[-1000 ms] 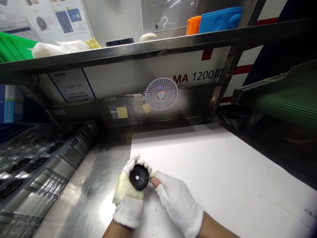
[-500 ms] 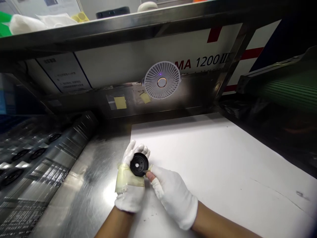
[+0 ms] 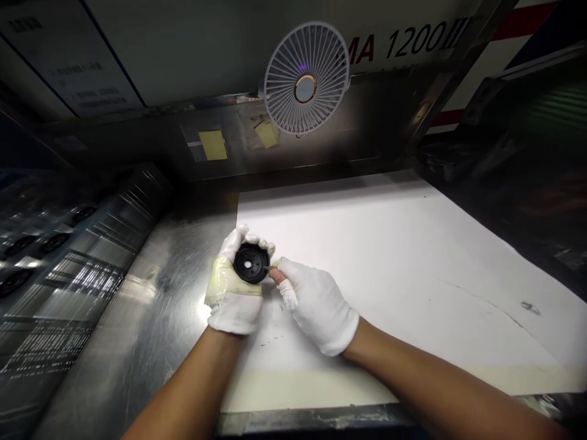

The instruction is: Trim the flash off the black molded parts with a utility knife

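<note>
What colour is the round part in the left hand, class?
The round part in the left hand is black, best seen in the head view.

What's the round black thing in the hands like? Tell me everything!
The round black thing looks plastic, with a raised rim, a white spot near its middle, maybe a hole, and smaller marks around it. The left hand holds it over the table, hollow face toward the camera. A thin tip in the right hand is at its right edge.
</note>
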{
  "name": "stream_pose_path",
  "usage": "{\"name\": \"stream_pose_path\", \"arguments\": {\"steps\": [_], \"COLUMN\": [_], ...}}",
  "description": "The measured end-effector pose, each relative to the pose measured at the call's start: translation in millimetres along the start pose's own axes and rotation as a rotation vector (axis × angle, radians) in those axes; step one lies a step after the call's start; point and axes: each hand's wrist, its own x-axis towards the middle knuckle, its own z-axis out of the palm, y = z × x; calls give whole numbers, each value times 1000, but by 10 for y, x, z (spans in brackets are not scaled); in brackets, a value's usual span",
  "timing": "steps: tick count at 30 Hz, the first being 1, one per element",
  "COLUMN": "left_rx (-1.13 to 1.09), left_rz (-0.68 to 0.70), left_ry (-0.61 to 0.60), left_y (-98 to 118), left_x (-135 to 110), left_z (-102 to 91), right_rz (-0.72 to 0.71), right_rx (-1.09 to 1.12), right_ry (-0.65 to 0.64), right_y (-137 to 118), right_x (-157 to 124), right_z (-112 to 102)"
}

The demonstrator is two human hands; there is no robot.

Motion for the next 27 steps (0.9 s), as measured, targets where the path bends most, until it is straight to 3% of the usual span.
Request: {"name": "stream_pose_path", "arguments": {"steps": [6, 12, 20, 27], "left_rx": [22, 112, 50, 38], "left_rz": [99, -135, 19, 36], "left_ry": [33, -106, -69, -53], "left_y": [-11, 44, -1, 16], "left_x": [-15, -43, -7, -13], "left_z": [-7, -55, -29, -26], "right_rz": [-43, -3, 7, -51], "right_rx": [10, 52, -8, -23], "right_ry": [-28, -10, -17, -41], "right_y": [-53, 20, -8, -68], "right_x": [-24, -8, -19, -54], "right_z": [41, -48, -12, 24]}}
